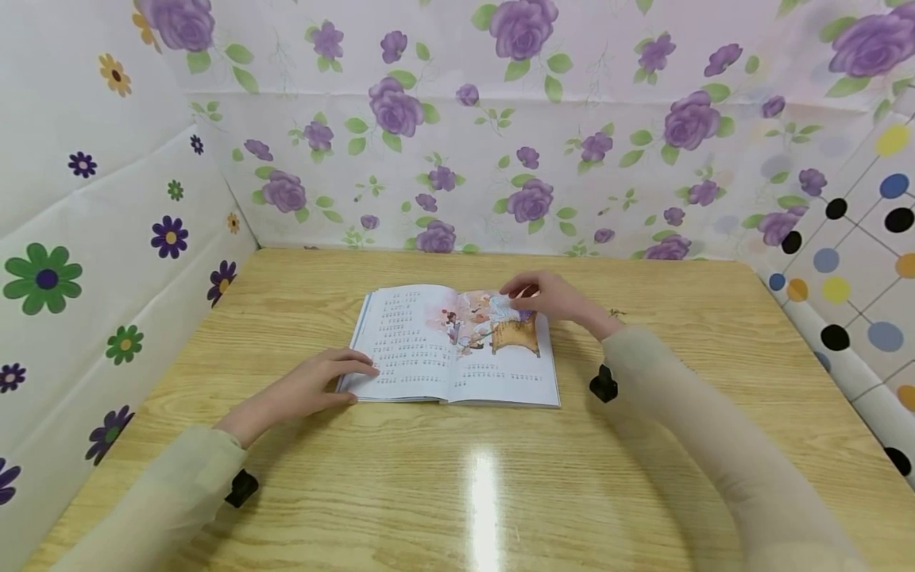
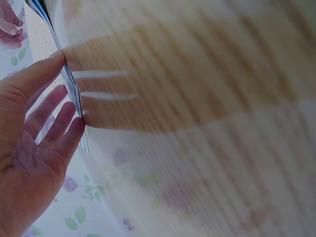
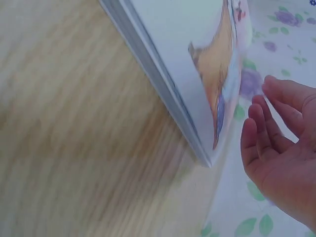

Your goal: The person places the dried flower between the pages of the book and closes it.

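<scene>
An open picture book [image 1: 409, 349] lies on the wooden table, text on its left page and a coloured illustration [image 1: 516, 334] on its right page. My left hand [image 1: 322, 382] rests at the lower left corner of the left page, fingers extended over the paper and thumb by the near edge. In the left wrist view, the fingertips [image 2: 74, 129] touch the book's edge. Over the upper right corner of the right page is my right hand [image 1: 546, 295], fingers loosely bent. The right wrist view shows that hand [image 3: 284, 153] apart from the book [image 3: 168, 84], holding nothing.
The wooden table [image 1: 357, 477] extends around the book on all sides. Flower-patterned sheets [image 1: 400, 175] hang behind and at the left, and a dotted sheet [image 1: 851, 318] at the right. A black wrist device [image 1: 604, 384] shows under the right sleeve.
</scene>
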Available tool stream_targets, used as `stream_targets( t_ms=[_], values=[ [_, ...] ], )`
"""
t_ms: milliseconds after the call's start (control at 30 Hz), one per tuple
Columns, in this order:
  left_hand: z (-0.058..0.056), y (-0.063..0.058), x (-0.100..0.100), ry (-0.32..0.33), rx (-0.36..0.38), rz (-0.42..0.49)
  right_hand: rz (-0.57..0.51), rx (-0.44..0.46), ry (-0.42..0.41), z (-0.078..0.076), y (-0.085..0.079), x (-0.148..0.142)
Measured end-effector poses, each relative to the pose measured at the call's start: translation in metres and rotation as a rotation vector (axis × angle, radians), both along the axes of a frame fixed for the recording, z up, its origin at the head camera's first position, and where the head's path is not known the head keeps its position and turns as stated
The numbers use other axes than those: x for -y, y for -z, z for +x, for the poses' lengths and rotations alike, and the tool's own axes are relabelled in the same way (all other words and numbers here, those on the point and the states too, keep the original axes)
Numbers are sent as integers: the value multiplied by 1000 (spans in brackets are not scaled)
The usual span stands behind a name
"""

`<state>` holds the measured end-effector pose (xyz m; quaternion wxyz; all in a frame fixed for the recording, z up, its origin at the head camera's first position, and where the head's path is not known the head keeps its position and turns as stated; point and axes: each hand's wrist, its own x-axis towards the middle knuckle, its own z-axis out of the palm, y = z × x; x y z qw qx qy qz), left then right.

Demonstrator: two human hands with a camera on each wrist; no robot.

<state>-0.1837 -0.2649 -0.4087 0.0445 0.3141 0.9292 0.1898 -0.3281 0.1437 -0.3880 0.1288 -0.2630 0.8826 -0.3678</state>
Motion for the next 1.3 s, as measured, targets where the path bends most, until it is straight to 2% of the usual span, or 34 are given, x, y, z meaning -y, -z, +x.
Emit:
stream_targets(
  t_ms=[100, 300, 533, 867, 1300],
  values=[
    [0, 0, 0, 2, -4, -1, 35, -47, -1, -5, 0, -6],
    [-1, 2, 1, 8, -13, 0, 63, -72, -14, -13, 4, -21],
    [-2, 4, 2, 11, -22, 0, 78, -61, -86, -18, 10, -33],
    [-2, 5, 3, 9, -22, 3, 141, -2, -96, -20, 16, -39],
    [-2, 5, 3, 13, -29, 13, 134, 9, -93, -19, 21, -40]
  ],
)
